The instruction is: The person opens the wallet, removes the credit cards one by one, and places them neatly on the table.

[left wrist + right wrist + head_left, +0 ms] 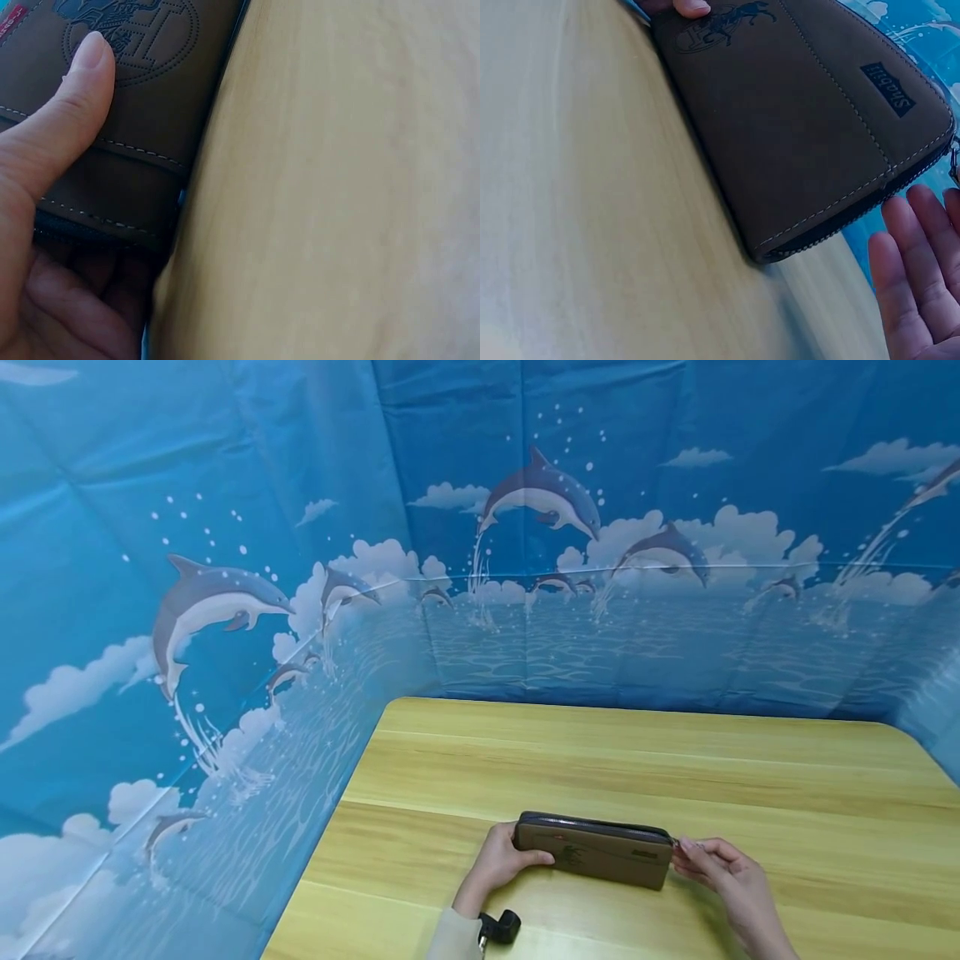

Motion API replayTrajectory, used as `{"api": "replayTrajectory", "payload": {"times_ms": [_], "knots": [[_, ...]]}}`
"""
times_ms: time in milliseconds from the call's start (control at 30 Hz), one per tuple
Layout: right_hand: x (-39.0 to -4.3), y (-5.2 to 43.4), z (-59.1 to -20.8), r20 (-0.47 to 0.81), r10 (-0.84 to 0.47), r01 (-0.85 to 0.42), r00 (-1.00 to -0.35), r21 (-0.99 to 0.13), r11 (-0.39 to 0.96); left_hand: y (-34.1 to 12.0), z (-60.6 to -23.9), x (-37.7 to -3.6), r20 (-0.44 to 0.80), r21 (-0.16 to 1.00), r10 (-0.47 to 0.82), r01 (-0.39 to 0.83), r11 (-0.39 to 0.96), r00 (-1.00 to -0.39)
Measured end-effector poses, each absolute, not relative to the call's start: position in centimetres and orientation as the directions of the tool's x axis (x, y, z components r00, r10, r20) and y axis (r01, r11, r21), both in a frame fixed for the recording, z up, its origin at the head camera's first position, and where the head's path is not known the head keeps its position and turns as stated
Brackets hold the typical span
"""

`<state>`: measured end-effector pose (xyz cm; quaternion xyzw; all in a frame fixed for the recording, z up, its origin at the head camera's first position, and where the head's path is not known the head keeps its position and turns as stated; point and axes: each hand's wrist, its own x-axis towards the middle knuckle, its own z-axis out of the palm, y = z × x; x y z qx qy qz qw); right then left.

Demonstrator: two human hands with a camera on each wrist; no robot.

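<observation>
Dolphin-print walls ringed the wooden bench (750, 760) — left hand (498, 864) clamped the brown wallet (596, 852) on edge, right hand (723, 868) pinched its zipper pull (688, 843) — apparently unzipping, needing a steady pull.

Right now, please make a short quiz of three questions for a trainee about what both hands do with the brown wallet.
1. True or false: the long brown leather zip wallet stands on its edge on the light wooden table.
2. Which hand grips the wallet's end, thumb on its face?
3. The right hand is at: A) the zipper pull, B) the table edge.

Key: 1 true. 2 the left hand. 3 A.
</observation>
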<state>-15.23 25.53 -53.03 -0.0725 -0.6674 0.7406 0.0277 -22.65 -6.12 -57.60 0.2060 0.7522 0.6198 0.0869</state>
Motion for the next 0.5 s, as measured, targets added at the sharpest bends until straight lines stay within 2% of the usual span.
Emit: {"api": "replayTrajectory", "payload": {"times_ms": [200,500], "knots": [[-15.14,25.68,-53.58,-0.115,0.119,0.102,-0.986,-0.989,-0.108,-6.11,-57.59,-22.61,0.123,0.969,0.415,0.2,0.147,-0.901],[-15.06,25.5,-54.1,-0.226,0.132,0.227,-0.965,-0.974,-0.008,-6.15,-57.37,-22.61,0.131,0.966,0.42,0.211,0.15,-0.898]]}}
